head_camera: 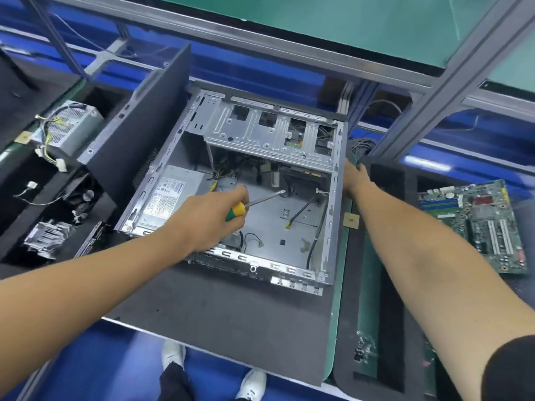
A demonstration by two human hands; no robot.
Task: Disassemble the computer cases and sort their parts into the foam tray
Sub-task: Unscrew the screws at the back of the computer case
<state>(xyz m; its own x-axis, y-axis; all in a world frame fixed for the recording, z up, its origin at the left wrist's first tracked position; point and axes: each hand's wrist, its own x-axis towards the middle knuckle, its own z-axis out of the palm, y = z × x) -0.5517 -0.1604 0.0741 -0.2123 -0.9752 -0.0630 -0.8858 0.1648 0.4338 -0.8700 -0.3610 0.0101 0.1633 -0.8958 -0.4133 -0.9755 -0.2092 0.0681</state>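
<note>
An open grey computer case [333,215] lies on its side on a dark mat at the centre. A power supply [168,195] still sits in its left part, and a metal drive cage [269,131] spans its far side. My left hand [214,218] grips a screwdriver [249,205] with a yellow and green handle; the tip points into the case near loose cables. My right hand [354,176] holds the case's right wall near the far corner. A motherboard [480,224] lies in the black foam tray [390,328] at the right.
At the left, black foam compartments [17,180] hold a removed power supply [66,128], a heatsink [46,238] and a fan. A dark side panel [144,134] leans upright left of the case. An aluminium shelf frame [434,96] stands overhead behind. My shoes show below the table edge.
</note>
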